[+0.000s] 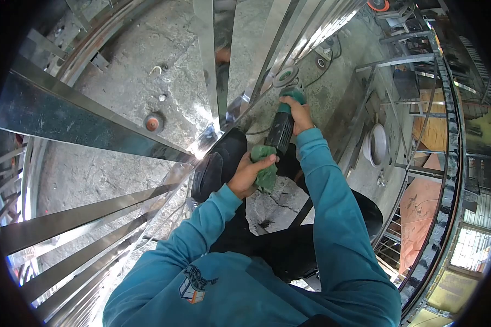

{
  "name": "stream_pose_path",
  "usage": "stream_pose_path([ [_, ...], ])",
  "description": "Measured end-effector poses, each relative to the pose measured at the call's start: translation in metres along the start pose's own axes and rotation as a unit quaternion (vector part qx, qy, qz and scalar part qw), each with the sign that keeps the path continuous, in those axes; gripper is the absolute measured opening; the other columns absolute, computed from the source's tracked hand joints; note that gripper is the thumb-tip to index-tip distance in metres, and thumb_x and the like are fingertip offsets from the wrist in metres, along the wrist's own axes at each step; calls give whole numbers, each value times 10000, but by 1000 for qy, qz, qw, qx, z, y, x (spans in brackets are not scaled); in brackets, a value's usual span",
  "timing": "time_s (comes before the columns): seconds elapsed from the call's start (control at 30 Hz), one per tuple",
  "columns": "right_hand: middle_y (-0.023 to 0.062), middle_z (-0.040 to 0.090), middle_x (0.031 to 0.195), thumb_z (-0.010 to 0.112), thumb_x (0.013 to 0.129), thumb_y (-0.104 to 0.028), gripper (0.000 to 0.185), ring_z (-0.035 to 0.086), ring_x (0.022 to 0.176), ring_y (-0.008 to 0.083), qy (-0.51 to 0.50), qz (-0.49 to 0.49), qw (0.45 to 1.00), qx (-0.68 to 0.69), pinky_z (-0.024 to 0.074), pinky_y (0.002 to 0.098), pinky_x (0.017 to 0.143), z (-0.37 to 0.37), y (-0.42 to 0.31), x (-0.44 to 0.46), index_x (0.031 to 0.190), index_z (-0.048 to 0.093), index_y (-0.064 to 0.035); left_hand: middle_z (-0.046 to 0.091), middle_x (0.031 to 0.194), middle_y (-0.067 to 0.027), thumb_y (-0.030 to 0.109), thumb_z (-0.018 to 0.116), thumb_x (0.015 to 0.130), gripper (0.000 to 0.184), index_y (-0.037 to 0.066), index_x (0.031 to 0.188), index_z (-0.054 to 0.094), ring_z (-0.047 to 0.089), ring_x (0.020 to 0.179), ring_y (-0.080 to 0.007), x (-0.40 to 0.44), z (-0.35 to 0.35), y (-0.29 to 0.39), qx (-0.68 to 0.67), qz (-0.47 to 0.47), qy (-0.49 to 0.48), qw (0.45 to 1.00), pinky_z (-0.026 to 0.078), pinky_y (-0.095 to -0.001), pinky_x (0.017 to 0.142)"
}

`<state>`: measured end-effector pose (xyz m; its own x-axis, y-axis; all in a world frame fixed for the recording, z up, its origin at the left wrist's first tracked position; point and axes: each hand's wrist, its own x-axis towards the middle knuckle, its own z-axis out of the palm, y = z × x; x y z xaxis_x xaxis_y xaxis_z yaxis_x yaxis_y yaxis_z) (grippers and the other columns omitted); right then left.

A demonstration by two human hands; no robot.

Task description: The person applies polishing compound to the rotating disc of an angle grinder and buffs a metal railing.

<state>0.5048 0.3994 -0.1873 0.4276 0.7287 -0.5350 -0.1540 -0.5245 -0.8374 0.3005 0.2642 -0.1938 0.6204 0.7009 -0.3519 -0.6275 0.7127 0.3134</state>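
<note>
An angle grinder (pixel 280 131) with a black body and green head slants across the middle of the view. At its far end sits a round disc (pixel 286 76), close beside the shiny metal frame (pixel 240 103). My right hand (pixel 299 114) is wrapped around the grinder near its head. My left hand (pixel 246 175) is closed on a crumpled green cloth (pixel 267 172) at the tool's rear end. How much of the rear end lies inside the cloth is hidden. A dark shoe (pixel 210 174) is next to the frame's lower rail.
Polished metal bars (pixel 87 120) fan out at left and top. A loose orange-brown wheel (pixel 153 122) lies on the rough concrete floor (pixel 125 71). To the right are a pale round basin (pixel 375 145) and a metal rack (pixel 398 62). Another tool (pixel 324 53) with a cable lies at the upper right.
</note>
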Motion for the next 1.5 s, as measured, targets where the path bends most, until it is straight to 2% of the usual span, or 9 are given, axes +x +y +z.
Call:
stream_pose_path([
  [0.47, 182, 539, 1109, 839, 679, -121, 838, 635, 899, 290, -16, -8, 1000, -9, 571, 395, 675, 11, 21, -27, 1301, 303, 45, 648, 990, -61, 164, 774, 861, 359, 27, 1124, 572, 633, 876, -146, -37, 0, -8, -29, 18, 21, 999, 527, -296, 770],
  [0.57, 162, 571, 1030, 836, 691, -124, 705, 643, 821, 262, -29, -20, 998, -42, 566, 380, 645, 10, 17, -33, 1231, 414, 40, 641, 1004, -50, 147, 786, 847, 376, 32, 1130, 566, 629, 906, -145, -44, 3, -10, -14, 13, 26, 999, 522, -296, 789],
  [0.63, 89, 628, 843, 792, 765, -177, 406, 658, 683, 239, -82, 54, 995, 10, 563, 354, 597, 3, 8, -44, 1064, 577, -6, 630, 1012, -40, 131, 798, 832, 574, 23, 1311, 502, 617, 926, -138, -43, 1, -13, 28, 11, -16, 999, 515, -290, 823],
  [0.73, 111, 635, 848, 781, 787, -234, 416, 667, 678, 257, -92, 59, 989, 96, 575, 366, 611, -17, 5, -55, 1065, 581, 1, 615, 1023, -34, 137, 804, 827, 833, 28, 1498, 323, 605, 935, -128, -41, 8, -9, 82, 93, -64, 990, 512, -295, 855],
  [0.83, 136, 643, 862, 720, 842, -276, 406, 670, 670, 268, -86, 33, 984, 155, 584, 374, 645, -47, 0, -67, 1080, 573, 19, 607, 1048, -38, 148, 799, 835, 979, 52, 1568, 157, 592, 982, -125, -37, 18, 4, 151, 62, -136, 977, 498, -304, 909],
  [1.1, 169, 635, 927, 683, 867, -217, 387, 665, 705, 287, -146, -38, 950, 272, 585, 404, 624, -81, -32, -88, 1132, 521, 15, 592, 1147, -44, 146, 799, 831, 997, 86, 1580, 144, 562, 1053, -136, -10, 38, -1, 246, 33, -254, 935, 452, -295, 975],
  [1.23, 195, 619, 1047, 767, 753, -66, 665, 664, 774, 275, -53, -80, 995, 0, 578, 369, 665, -70, -55, -85, 1299, 395, 22, 538, 1305, -108, 233, 813, 822, 1035, 59, 1576, 126, 499, 1212, -194, 8, 35, -6, 281, -50, -270, 920, 375, -317, 1076],
  [1.43, 188, 592, 1159, 860, 586, -46, 1010, 607, 1029, 291, -16, -204, 918, -339, 508, 358, 856, -48, -63, -52, 1421, 296, 21, 186, 1599, -185, 308, 802, 829, 1154, 48, 1571, -43, 187, 1463, -246, 37, 38, -46, 276, 28, -255, 926, 191, -334, 1184],
  [1.5, 185, 589, 1170, 869, 562, -57, 1055, 583, 1080, 296, -46, -211, 902, -373, 484, 365, 901, -39, -61, -45, 1434, 281, 24, 246, 1570, -179, 282, 799, 836, 1164, 58, 1566, -80, 260, 1428, -245, 40, 41, -55, 248, 31, -241, 938, 244, -341, 1164],
])
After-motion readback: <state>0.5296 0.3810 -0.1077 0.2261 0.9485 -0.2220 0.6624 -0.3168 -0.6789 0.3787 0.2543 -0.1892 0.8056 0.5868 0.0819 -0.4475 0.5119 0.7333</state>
